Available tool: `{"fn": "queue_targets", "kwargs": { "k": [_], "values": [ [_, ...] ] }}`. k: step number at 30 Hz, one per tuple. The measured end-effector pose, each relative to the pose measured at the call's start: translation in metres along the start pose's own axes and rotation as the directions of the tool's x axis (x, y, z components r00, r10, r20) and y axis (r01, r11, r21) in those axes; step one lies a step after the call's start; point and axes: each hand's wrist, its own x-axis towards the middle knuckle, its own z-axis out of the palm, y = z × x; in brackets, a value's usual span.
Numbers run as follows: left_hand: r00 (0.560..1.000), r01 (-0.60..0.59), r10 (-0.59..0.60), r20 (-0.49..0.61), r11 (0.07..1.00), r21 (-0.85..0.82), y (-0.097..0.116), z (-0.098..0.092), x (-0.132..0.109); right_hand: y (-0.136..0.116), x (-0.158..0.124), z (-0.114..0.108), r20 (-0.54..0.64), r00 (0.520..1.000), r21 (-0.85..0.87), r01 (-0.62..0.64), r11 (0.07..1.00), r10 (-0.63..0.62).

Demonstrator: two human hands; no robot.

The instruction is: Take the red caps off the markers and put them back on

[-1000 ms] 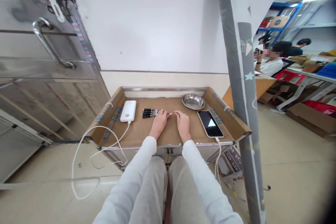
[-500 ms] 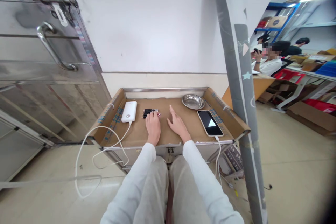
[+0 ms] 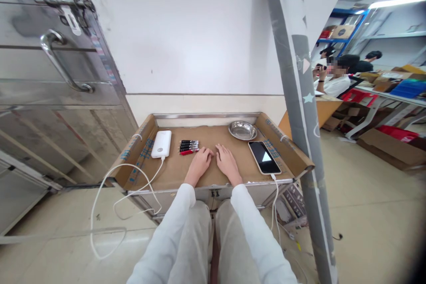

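Several black pens (image 3: 189,145) lie side by side on the brown cardboard surface (image 3: 179,175), left of centre. Along their near side is a red pen (image 3: 187,152). My left hand (image 3: 200,163) rests palm down just right of the red pen, fingers loosely stretched and holding nothing. Close beside it, my right hand (image 3: 228,162) lies flat on the cardboard, also with nothing in it. The fingertips of both hands point away from me, with a small gap between the hands.
A white power bank (image 3: 161,143) with a cable is at left. At right are a shallow metal bowl (image 3: 242,130) and a plugged-in phone (image 3: 265,158). A tall wrapped roll (image 3: 296,75) leans beside the cart. People sit at the far right.
My left hand has let go of the red pen, which now lies beside the black ones, and has moved right. My right hand has lowered onto the cardboard, its thumb tucked closer.
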Motion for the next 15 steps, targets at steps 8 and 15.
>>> {"fn": "queue_targets", "kwargs": {
  "k": [8,15],
  "values": [
    [0.999,0.039,-0.038,0.021,0.999,-0.013,-0.003,-0.003,-0.01,-0.003,-0.015,-0.007,0.08,0.997,-0.053,-0.013,0.999,0.017],
    [0.938,0.3,-0.213,-0.273,0.894,0.334,0.008,-0.017,-0.02,-0.006,-0.028,-0.013,0.067,0.998,-0.031,-0.021,0.999,0.023]
  ]
}}
